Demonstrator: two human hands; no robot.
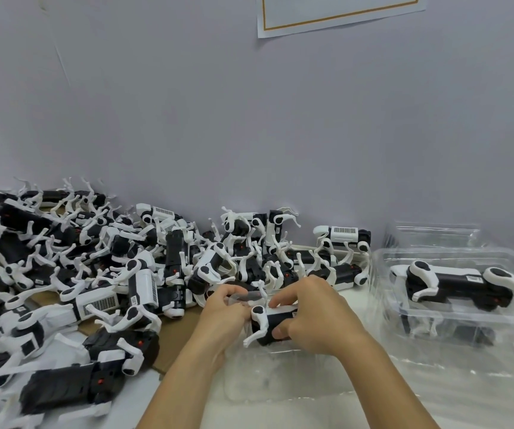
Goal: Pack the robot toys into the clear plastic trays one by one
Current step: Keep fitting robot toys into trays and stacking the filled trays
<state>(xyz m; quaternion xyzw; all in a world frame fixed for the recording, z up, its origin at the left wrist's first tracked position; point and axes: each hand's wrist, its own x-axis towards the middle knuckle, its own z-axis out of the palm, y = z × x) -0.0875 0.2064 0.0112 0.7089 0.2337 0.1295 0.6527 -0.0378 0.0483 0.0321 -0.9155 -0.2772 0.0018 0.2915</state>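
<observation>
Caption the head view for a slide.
Both hands, left and right, hold a robot toy over a clear tray, beside a toy pile.

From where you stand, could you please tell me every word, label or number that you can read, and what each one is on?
Nothing here can be read as text.
Paper sheet on the wall: only a gold border line shows, no words visible.
Packed toy in the clear tray: small white sticker, too small to read.
White grilles on toys in the pile: a pattern, not lettering.
Toy in the two hands: no legible mark.
</observation>
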